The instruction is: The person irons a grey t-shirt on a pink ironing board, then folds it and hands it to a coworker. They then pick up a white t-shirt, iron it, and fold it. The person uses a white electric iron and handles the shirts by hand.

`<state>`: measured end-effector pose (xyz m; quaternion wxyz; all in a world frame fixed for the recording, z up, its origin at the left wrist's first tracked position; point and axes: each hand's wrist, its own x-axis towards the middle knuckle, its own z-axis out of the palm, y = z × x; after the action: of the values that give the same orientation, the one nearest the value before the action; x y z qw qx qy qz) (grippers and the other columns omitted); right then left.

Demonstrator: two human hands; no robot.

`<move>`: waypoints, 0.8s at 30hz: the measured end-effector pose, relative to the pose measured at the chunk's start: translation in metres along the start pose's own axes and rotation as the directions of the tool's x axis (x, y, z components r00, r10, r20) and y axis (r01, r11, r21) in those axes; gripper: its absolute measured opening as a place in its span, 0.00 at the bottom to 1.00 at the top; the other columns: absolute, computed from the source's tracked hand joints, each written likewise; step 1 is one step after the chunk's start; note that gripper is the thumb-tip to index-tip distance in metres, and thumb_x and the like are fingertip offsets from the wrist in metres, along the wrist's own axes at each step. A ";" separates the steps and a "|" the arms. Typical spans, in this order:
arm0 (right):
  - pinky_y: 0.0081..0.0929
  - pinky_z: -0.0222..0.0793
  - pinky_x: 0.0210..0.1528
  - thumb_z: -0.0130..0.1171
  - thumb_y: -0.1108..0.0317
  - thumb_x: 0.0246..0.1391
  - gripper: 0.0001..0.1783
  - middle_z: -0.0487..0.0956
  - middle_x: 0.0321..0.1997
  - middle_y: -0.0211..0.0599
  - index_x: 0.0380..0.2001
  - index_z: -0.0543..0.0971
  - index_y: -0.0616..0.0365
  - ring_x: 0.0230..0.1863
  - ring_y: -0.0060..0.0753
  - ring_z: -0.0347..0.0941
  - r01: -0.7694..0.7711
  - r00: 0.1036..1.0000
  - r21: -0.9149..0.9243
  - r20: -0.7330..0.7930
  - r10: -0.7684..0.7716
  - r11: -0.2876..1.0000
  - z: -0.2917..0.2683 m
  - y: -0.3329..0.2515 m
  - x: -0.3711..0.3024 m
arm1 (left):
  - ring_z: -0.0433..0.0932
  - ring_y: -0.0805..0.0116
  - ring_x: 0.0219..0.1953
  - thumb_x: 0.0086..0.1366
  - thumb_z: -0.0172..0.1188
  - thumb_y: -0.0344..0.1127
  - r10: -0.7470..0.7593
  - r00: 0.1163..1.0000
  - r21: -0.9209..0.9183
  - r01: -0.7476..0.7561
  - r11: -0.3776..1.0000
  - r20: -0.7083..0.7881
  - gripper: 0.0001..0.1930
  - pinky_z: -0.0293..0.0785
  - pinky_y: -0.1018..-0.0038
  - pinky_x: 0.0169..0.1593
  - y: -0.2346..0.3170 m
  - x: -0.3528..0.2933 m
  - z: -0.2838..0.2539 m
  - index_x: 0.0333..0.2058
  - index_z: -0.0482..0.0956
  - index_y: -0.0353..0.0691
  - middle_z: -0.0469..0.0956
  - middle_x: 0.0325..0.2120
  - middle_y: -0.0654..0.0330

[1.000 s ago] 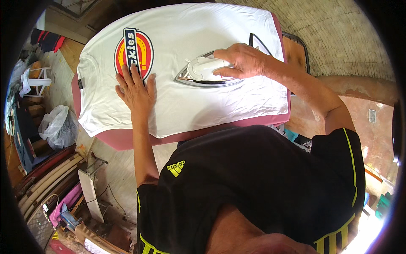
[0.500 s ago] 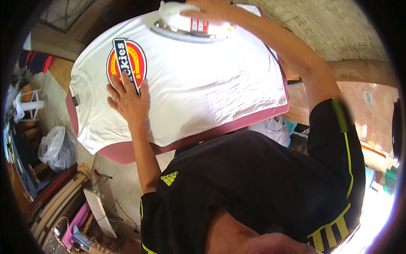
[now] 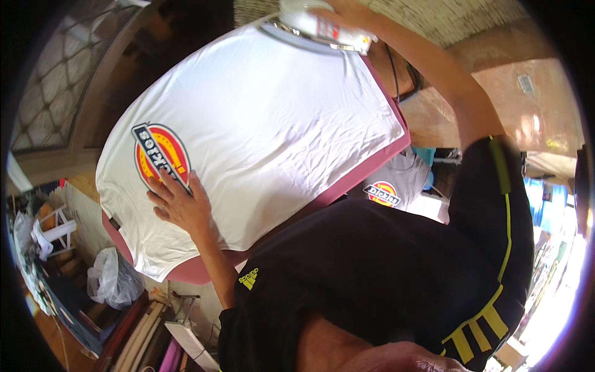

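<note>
Pink board (image 3: 372, 168) beneath creased white shirt (image 3: 260, 118), chrome-edged iron (image 3: 313, 34)

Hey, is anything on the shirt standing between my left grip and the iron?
Nothing visible. From the left grip, which lies partly over the print, only creased shirt cloth stretches to the iron, held by the right grip near the picture's top edge.

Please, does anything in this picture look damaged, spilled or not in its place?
I see no clear spill or damage. One uneven spot: the white printed T-shirt is wrinkled at its lower right, while the cloth nearer the clothes iron looks smoother.
</note>
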<state>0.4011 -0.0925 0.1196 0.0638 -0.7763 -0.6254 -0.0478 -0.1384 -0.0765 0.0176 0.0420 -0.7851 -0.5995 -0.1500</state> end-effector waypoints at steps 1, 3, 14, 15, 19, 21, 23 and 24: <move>0.33 0.75 0.38 0.51 0.45 0.59 0.28 0.82 0.37 0.48 0.46 0.77 0.60 0.35 0.40 0.80 -0.078 0.997 -0.003 -0.018 0.078 0.997 0.007 -0.003 0.006 | 0.47 0.33 0.68 0.65 0.47 0.62 -0.002 1.000 0.018 0.001 1.000 0.016 0.39 0.44 0.37 0.63 0.000 0.000 0.002 0.67 0.56 0.45 0.48 0.69 0.44; 0.34 0.76 0.35 0.52 0.46 0.57 0.26 0.82 0.34 0.48 0.41 0.78 0.60 0.33 0.40 0.80 -0.153 0.987 0.135 -0.024 0.157 0.979 0.016 -0.002 0.008 | 0.47 0.34 0.69 0.65 0.46 0.62 0.051 0.998 0.023 -0.052 0.998 0.030 0.39 0.43 0.37 0.64 0.010 0.009 0.011 0.68 0.55 0.45 0.47 0.69 0.44; 0.41 0.73 0.22 0.60 0.48 0.49 0.24 0.78 0.18 0.46 0.17 0.78 0.61 0.21 0.47 0.78 0.106 0.884 0.492 -0.445 0.145 0.864 0.028 -0.128 -0.090 | 0.50 0.41 0.69 0.72 0.32 0.60 0.469 0.883 -0.158 -0.461 0.873 0.018 0.34 0.51 0.45 0.64 0.114 0.115 0.063 0.68 0.53 0.45 0.49 0.69 0.48; 0.40 0.77 0.29 0.60 0.48 0.50 0.24 0.81 0.25 0.49 0.22 0.81 0.61 0.27 0.48 0.81 0.046 0.929 0.438 -0.350 0.123 0.898 0.011 -0.135 -0.117 | 0.50 0.42 0.69 0.72 0.32 0.61 0.452 0.889 -0.119 -0.443 0.889 0.067 0.35 0.51 0.45 0.65 0.125 0.122 0.062 0.68 0.53 0.46 0.49 0.69 0.50; 0.41 0.78 0.34 0.57 0.47 0.52 0.24 0.83 0.30 0.49 0.27 0.82 0.61 0.34 0.48 0.82 -0.076 0.951 0.529 -0.216 0.221 0.845 0.004 -0.126 -0.130 | 0.48 0.44 0.70 0.68 0.28 0.68 0.370 0.912 0.077 -0.387 0.919 0.177 0.38 0.47 0.47 0.66 0.185 0.120 0.053 0.69 0.52 0.52 0.49 0.70 0.54; 0.42 0.77 0.36 0.57 0.48 0.52 0.24 0.83 0.30 0.49 0.28 0.83 0.61 0.35 0.49 0.82 -0.102 0.956 0.547 -0.178 0.235 0.831 0.003 -0.115 -0.119 | 0.48 0.45 0.70 0.67 0.27 0.71 0.369 0.914 0.087 -0.387 0.918 0.170 0.40 0.46 0.48 0.67 0.190 0.121 0.055 0.69 0.52 0.53 0.48 0.70 0.54; 0.43 0.77 0.37 0.56 0.49 0.52 0.23 0.83 0.31 0.49 0.28 0.83 0.61 0.36 0.49 0.82 -0.093 0.966 0.542 -0.155 0.207 0.836 0.000 -0.113 -0.117 | 0.47 0.45 0.70 0.67 0.27 0.71 0.365 0.912 0.102 -0.388 0.916 0.188 0.40 0.48 0.46 0.66 0.179 0.125 0.056 0.69 0.50 0.53 0.47 0.70 0.53; 0.43 0.77 0.38 0.56 0.49 0.52 0.23 0.83 0.31 0.48 0.29 0.83 0.61 0.36 0.49 0.81 -0.095 0.968 0.532 -0.149 0.203 0.842 -0.001 -0.112 -0.119 | 0.47 0.45 0.70 0.67 0.27 0.71 0.371 0.909 0.105 -0.395 0.913 0.191 0.40 0.48 0.46 0.66 0.178 0.125 0.056 0.69 0.50 0.53 0.47 0.70 0.52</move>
<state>0.2663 -0.1837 0.1066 0.3370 -0.7676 -0.5428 0.0509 0.0711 0.0042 0.0203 0.0757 -0.8924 -0.4439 -0.0299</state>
